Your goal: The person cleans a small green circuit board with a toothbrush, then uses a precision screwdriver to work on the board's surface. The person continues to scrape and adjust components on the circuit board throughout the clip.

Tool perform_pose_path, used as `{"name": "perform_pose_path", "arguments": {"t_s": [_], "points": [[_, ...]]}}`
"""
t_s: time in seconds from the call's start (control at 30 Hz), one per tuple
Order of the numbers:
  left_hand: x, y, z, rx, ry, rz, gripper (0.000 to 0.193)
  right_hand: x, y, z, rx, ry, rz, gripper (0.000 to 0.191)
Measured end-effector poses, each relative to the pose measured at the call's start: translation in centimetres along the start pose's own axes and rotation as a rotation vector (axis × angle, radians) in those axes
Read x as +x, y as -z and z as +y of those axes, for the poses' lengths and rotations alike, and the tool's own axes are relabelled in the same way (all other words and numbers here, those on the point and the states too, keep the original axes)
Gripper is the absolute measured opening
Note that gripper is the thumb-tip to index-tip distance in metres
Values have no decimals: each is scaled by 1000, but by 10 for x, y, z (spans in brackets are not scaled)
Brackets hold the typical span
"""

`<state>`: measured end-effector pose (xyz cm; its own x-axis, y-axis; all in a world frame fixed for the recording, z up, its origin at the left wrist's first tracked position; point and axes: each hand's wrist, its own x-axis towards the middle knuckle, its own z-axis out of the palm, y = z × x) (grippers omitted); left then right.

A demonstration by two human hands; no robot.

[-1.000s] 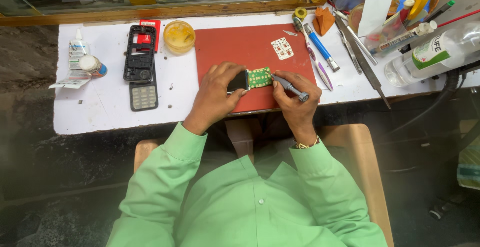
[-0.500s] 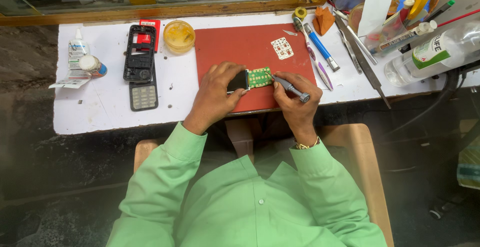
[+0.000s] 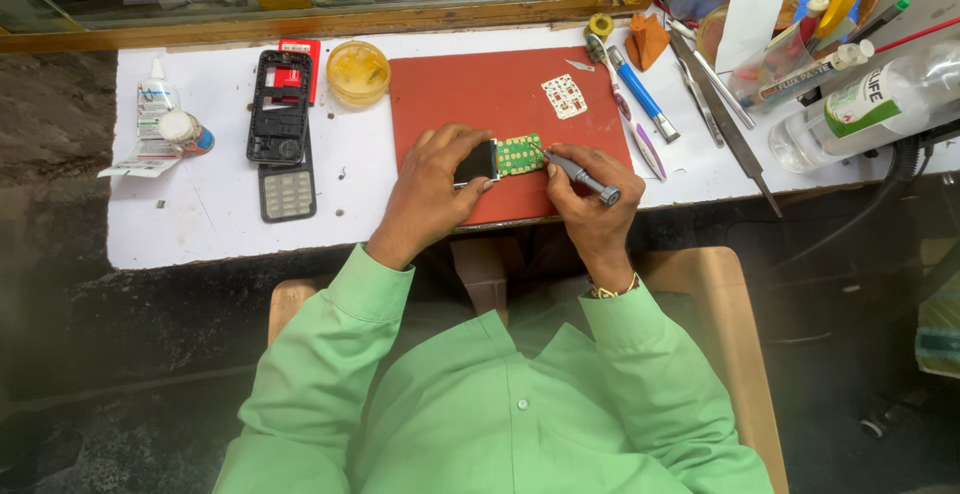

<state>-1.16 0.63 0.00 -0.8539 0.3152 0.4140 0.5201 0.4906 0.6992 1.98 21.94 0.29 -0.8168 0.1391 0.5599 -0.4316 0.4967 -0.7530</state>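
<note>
A small green circuit board (image 3: 521, 154) with a dark screen (image 3: 476, 164) attached lies on the red work mat (image 3: 480, 94). My left hand (image 3: 436, 190) holds the screen end of the board down on the mat. In my right hand (image 3: 590, 204) is a grey screwdriver (image 3: 582, 175), its tip touching the board's right edge. Both sleeves are light green.
A black phone frame (image 3: 278, 104) and grey keypad (image 3: 287, 194) lie left of the mat, beside a yellow round tin (image 3: 358, 72). A glue tube (image 3: 155, 104) sits far left. Tweezers (image 3: 718, 104), a blue pen (image 3: 643, 97) and a clear bottle (image 3: 870, 104) lie right. A white keypad sheet (image 3: 565, 96) rests on the mat.
</note>
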Motion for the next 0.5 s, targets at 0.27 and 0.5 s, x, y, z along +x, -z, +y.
{"name": "perform_pose_path", "arguments": {"t_s": [0.27, 0.5], "points": [[0, 1, 1, -4, 13, -7, 52, 1, -1, -1, 6, 7, 2, 20], [0, 0, 1, -2, 17, -8, 52, 2, -1, -2, 14, 13, 0, 20]]}}
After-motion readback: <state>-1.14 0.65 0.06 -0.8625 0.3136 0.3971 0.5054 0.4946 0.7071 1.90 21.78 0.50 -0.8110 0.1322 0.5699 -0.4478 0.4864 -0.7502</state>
